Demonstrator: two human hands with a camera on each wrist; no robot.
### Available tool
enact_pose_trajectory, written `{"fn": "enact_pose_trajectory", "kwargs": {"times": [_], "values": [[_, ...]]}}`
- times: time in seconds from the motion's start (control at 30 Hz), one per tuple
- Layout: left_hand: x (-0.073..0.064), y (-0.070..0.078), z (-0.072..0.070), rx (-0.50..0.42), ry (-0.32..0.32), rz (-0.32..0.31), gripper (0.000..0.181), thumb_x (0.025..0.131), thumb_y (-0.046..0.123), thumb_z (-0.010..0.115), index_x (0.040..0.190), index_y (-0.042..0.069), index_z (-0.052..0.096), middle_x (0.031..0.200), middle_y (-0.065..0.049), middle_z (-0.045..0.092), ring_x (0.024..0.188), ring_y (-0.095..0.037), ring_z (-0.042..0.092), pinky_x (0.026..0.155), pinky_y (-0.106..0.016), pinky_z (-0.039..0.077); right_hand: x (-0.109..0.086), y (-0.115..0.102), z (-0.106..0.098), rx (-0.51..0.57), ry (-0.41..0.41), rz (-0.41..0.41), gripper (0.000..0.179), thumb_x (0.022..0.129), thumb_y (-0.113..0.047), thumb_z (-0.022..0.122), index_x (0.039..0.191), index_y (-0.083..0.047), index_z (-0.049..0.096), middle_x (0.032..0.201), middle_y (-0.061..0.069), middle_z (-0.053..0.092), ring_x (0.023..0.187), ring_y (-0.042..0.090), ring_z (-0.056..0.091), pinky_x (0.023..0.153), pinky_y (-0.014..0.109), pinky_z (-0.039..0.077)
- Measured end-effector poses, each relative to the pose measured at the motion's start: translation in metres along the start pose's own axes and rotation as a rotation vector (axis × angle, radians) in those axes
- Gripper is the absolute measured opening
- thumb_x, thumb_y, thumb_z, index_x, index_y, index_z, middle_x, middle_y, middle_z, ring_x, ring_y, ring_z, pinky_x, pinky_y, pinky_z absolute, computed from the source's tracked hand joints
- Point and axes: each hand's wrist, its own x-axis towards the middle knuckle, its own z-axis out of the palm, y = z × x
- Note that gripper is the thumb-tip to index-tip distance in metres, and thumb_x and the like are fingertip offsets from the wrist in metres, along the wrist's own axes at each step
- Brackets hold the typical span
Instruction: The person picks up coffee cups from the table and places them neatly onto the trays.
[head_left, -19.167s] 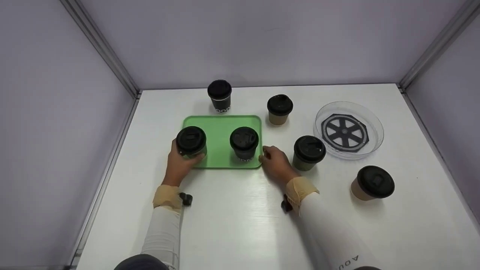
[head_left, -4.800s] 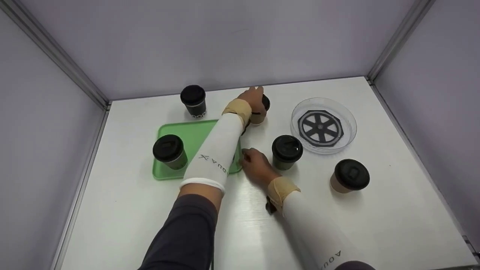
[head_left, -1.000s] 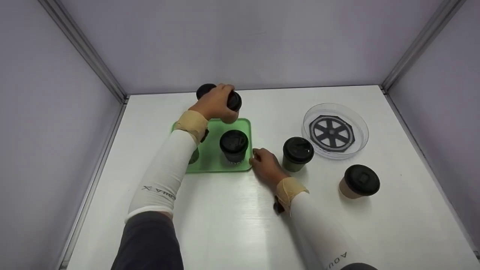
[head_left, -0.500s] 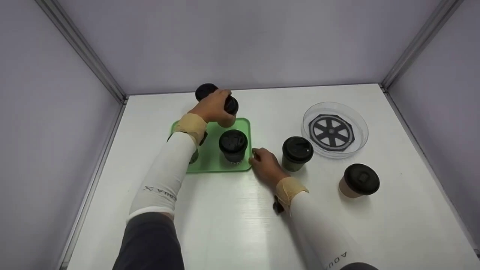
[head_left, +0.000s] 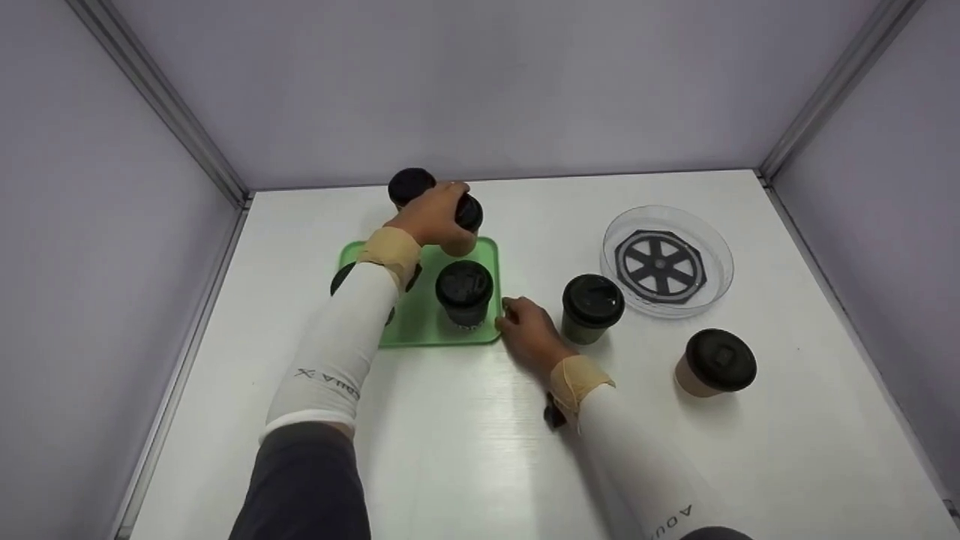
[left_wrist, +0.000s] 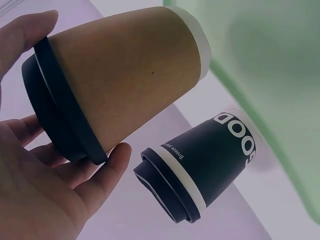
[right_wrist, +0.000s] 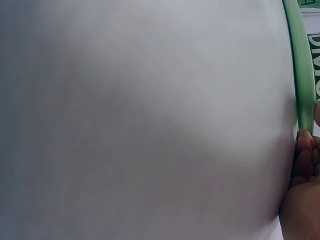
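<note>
My left hand (head_left: 435, 219) grips a brown paper coffee cup (left_wrist: 130, 70) by its black lid, above the back edge of the green tray (head_left: 416, 335). Part of the lid is covered by the fingers in the head view. Just behind stands a black coffee cup (left_wrist: 210, 165) with white lettering, apart from the held one. On the tray's right half is a dark cup (head_left: 465, 289); another lidded cup (head_left: 342, 278) at its left is mostly hidden by my left forearm. My right hand (head_left: 532, 335) pinches the tray's right rim near the front corner.
Right of my right hand stands a green cup (head_left: 592, 307) with a black lid, close to a clear round dish (head_left: 720, 289) with a black wheel-like pattern. A brown cup (head_left: 712, 367) stands farther right. Pale walls (head_left: 480, 90) enclose the white table (head_left: 465, 450).
Earlier the left hand was at a cup on the tray's left, then reached the brown cup at the back right. That cup has moved left, over the tray's back edge. The right hand stays on the rim.
</note>
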Motion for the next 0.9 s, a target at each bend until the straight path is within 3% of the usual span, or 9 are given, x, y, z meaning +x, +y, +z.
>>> {"fn": "enact_pose_trajectory", "kwargs": {"times": [0.07,0.23,0.47,0.67,0.9], "values": [[0.001,0.001,0.001,-0.002,0.005,0.003,0.088,0.084,0.043,0.072,0.154,0.013,0.028,0.154,-0.011,0.03,0.136,-0.029,0.034,0.104,-0.046,0.036,0.0,0.0,-0.001,-0.005,0.0,-0.01,0.039,0.099,-0.022,0.058,0.136,-0.01,0.056,0.104,0.005,0.057,0.102,0.019,0.054,0.089,0.037,0.045],[0.007,0.002,0.006,-0.022,0.009,0.003,0.087,0.083,0.042,0.072,0.154,0.015,0.028,0.154,-0.009,0.031,0.135,-0.026,0.035,0.104,-0.044,0.037,0.0,0.0,-0.004,-0.031,-0.007,-0.007,0.05,0.099,-0.024,0.058,0.144,-0.006,0.046,0.123,0.006,0.055,0.122,0.018,0.047,0.103,0.037,0.039],[0.014,0.003,0.012,-0.024,0.011,0.022,0.085,0.084,0.04,0.07,0.153,0.015,0.029,0.15,-0.009,0.035,0.129,-0.024,0.041,0.1,-0.042,0.039,0.003,0.001,-0.005,-0.065,-0.008,-0.093,0.033,0.097,-0.018,0.059,0.128,-0.006,0.061,0.096,0.007,0.056,0.094,0.021,0.054,0.086,0.038,0.045],[0.015,0.001,0.014,-0.017,0.011,0.021,0.084,0.083,0.04,0.071,0.153,0.014,0.031,0.147,-0.009,0.038,0.125,-0.023,0.044,0.099,-0.041,0.041,0.001,0.001,-0.004,-0.054,-0.012,-0.063,0.042,0.098,-0.02,0.058,0.138,-0.007,0.054,0.106,0.003,0.058,0.107,0.017,0.053,0.095,0.035,0.043],[0.018,-0.002,0.018,-0.014,0.0,0.008,0.085,0.083,0.039,0.07,0.153,0.015,0.029,0.149,-0.009,0.036,0.127,-0.024,0.042,0.1,-0.041,0.04,0.001,0.0,-0.004,-0.037,-0.009,-0.045,0.04,0.098,-0.02,0.058,0.137,-0.008,0.056,0.116,0.01,0.058,0.114,0.023,0.051,0.098,0.039,0.042]]}}
